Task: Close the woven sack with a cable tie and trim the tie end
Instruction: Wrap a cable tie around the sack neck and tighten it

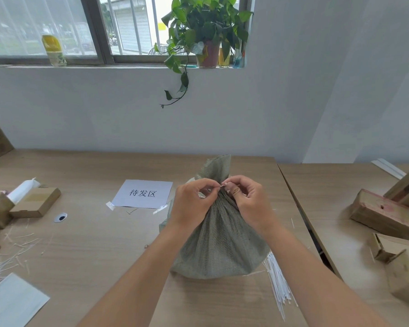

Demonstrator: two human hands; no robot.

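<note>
Head view: woven sack [219, 244] upright, neck up.

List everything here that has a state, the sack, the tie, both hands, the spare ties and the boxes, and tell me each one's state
woven sack: upright, neck gathered.
cable tie: pinched at the neck; whether it is locked or trimmed cannot be told.
left hand: pinching at the neck.
right hand: pinching the tie.
spare ties: loose bundle lying beside the sack.
flat box: closed.

Bright, soft daylight from window [118, 27] at twelve o'clock; panes overexposed. Faint shadows on table [92, 244]. Wide-angle bending toward edges; slight softness throughout.
</note>
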